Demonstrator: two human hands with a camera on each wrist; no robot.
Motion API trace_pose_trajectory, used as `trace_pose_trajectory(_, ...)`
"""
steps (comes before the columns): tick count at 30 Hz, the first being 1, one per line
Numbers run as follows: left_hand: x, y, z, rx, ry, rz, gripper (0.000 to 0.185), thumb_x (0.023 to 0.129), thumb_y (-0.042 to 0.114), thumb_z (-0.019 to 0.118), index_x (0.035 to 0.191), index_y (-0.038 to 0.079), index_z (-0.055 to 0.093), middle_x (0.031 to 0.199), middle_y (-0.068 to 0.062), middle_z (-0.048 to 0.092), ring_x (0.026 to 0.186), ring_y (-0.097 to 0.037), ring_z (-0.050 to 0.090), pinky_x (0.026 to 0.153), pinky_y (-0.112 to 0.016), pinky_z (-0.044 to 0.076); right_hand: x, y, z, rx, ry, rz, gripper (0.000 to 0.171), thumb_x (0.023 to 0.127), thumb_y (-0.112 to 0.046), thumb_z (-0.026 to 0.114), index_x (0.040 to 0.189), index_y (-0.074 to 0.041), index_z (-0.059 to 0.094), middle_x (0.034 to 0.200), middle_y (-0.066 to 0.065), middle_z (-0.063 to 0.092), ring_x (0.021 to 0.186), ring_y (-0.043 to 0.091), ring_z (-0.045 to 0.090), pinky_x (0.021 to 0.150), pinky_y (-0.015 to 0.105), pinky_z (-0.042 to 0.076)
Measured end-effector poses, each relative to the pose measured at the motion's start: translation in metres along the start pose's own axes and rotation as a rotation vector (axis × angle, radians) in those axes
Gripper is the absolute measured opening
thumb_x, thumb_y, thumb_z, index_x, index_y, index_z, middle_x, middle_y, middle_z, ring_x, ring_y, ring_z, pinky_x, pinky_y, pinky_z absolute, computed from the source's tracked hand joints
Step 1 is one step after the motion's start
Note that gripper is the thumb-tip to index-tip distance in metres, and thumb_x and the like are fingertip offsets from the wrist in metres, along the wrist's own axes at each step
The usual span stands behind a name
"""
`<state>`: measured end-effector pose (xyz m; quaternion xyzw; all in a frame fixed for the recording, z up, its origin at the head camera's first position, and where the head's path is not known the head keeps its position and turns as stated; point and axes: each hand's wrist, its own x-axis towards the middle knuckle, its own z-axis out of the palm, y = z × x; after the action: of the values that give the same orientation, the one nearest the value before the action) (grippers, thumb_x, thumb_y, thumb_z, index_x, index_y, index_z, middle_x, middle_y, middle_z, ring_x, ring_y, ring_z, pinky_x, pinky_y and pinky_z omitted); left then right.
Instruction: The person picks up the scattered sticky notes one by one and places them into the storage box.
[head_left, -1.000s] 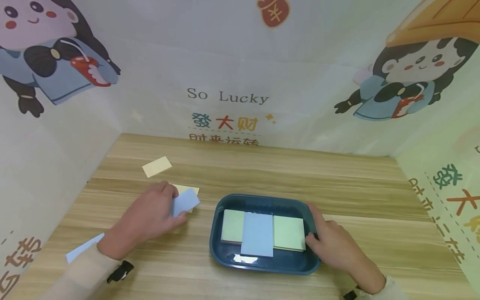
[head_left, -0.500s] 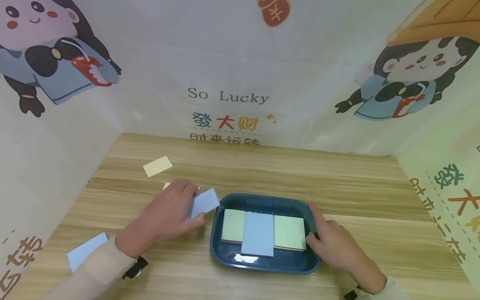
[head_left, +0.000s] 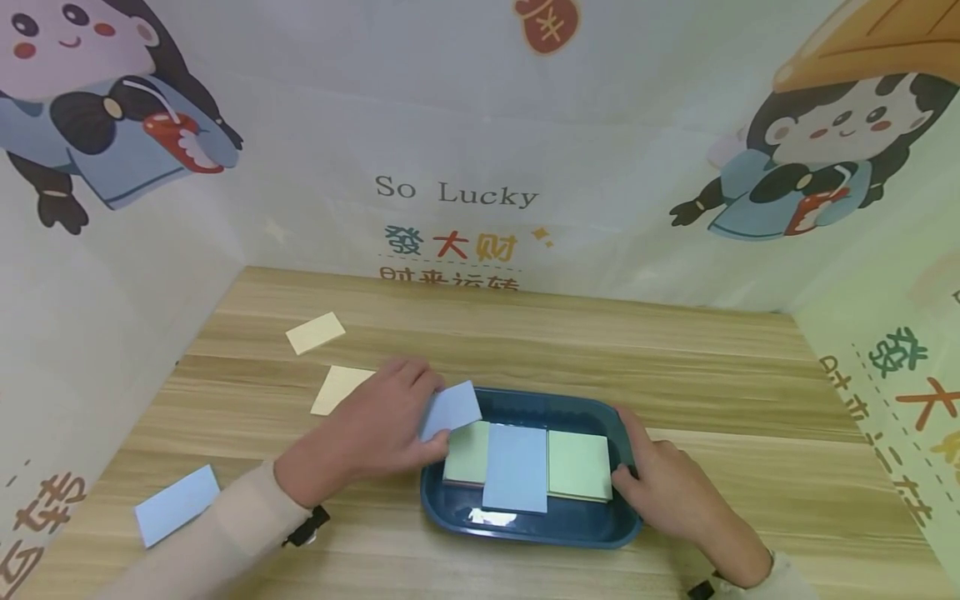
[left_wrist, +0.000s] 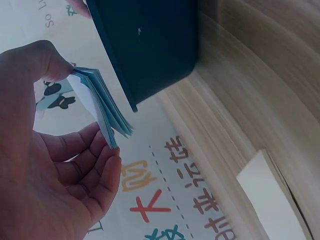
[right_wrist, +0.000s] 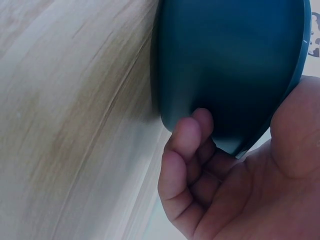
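Observation:
My left hand [head_left: 378, 433] pinches a light blue pad of sticky notes [head_left: 451, 409] over the left rim of a dark teal tray [head_left: 525, 521]. In the left wrist view the thumb and fingers hold the blue pad [left_wrist: 102, 111] by its edge beside the tray [left_wrist: 145, 45]. Inside the tray lie two green pads [head_left: 577, 465] with a blue pad [head_left: 516, 467] across them. My right hand [head_left: 671, 492] grips the tray's right rim, the fingers curled under the tray [right_wrist: 230, 65] in the right wrist view.
Two pale yellow pads [head_left: 315, 332] [head_left: 339, 388] lie on the wooden table at the back left. Another blue pad [head_left: 177, 504] lies near the front left edge. Printed cartoon walls enclose the table on three sides.
My left hand has carried the blue pad to the right, from over the yellow pad to the tray's left rim. The yellow pad now shows. The right hand and tray have not moved.

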<state>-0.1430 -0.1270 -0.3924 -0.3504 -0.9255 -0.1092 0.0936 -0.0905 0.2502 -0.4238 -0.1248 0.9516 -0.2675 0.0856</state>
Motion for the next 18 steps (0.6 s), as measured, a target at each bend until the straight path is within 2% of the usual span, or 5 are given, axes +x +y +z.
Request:
trace_pose_trajectory(7, 0.011, 0.012, 0.004, 0.054, 0.000, 0.076, 0.050, 0.089, 0.042, 0.071, 0.111, -0.003, 0.071, 0.108, -0.014, 0.067, 0.104, -0.031, 0.062, 0.098, -0.044, 0.055, 0.000, 0.001, 0.000, 0.011, -0.006, -0.005, 0.076, 0.099, -0.007, 0.061, 0.167, 0.001, 0.030, 0.057, -0.005, 0.047, 0.044, 0.009, 0.043, 0.045, 0.028, 0.038)
trace_pose_trajectory(11, 0.014, 0.019, 0.007, 0.128, -0.004, 0.104, 0.051, 0.090, 0.046, 0.071, 0.108, -0.002, 0.073, 0.104, -0.013, 0.070, 0.099, -0.029, 0.062, 0.093, -0.042, 0.056, -0.001, 0.002, 0.001, 0.012, 0.000, -0.014, 0.076, 0.098, -0.007, 0.061, 0.167, 0.002, 0.030, 0.057, -0.005, 0.047, 0.044, 0.008, 0.043, 0.044, 0.028, 0.038)
trace_pose_trajectory(14, 0.016, 0.025, 0.007, 0.183, -0.034, 0.091, 0.054, 0.092, 0.051, 0.070, 0.108, 0.000, 0.074, 0.105, -0.013, 0.073, 0.099, -0.029, 0.063, 0.089, -0.043, 0.057, -0.001, 0.003, 0.001, 0.011, 0.005, -0.021, 0.076, 0.098, -0.007, 0.061, 0.167, 0.002, 0.030, 0.057, -0.006, 0.046, 0.043, 0.008, 0.043, 0.044, 0.028, 0.038)
trace_pose_trajectory(18, 0.018, 0.034, 0.008, 0.207, -0.107, 0.038, 0.057, 0.094, 0.055, 0.069, 0.108, 0.000, 0.074, 0.106, -0.013, 0.074, 0.099, -0.031, 0.064, 0.087, -0.046, 0.056, -0.001, 0.003, 0.001, 0.012, 0.004, -0.023, 0.075, 0.098, -0.007, 0.061, 0.167, 0.001, 0.030, 0.057, -0.006, 0.046, 0.043, 0.007, 0.042, 0.044, 0.027, 0.038)
